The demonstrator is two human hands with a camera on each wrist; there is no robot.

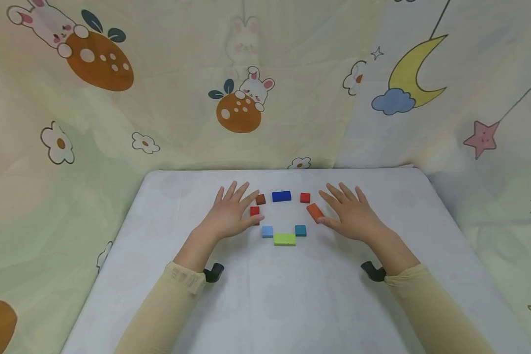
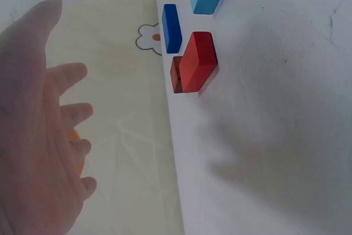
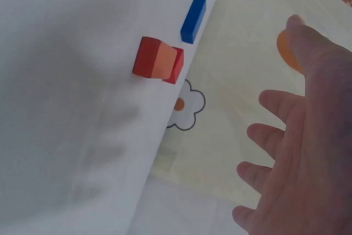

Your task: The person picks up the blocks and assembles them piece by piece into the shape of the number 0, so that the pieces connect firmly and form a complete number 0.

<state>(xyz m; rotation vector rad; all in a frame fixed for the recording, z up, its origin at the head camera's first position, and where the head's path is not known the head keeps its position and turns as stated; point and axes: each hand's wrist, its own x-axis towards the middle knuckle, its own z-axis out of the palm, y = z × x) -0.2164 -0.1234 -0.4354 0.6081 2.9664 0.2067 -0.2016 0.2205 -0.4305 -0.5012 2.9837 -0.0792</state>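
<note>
Several coloured wooden blocks lie in a rough ring on the white table. My left hand, fingers spread, hovers at the ring's left side; its thumb overlaps a red block in the head view. A brown block is near its index finger. On the other side, my right hand is held with straight, spread fingers, its thumb overlapping the end of an orange block. Between the hands are a dark blue block, a smaller red block, a light blue block, a teal block and a lime green block. Neither hand holds anything.
The white tabletop stretches in front of the ring and to both sides. Behind its far edge hangs a printed cloth with rabbits, flowers and a moon, which also runs down both sides. Black camera mounts sit at the wrists.
</note>
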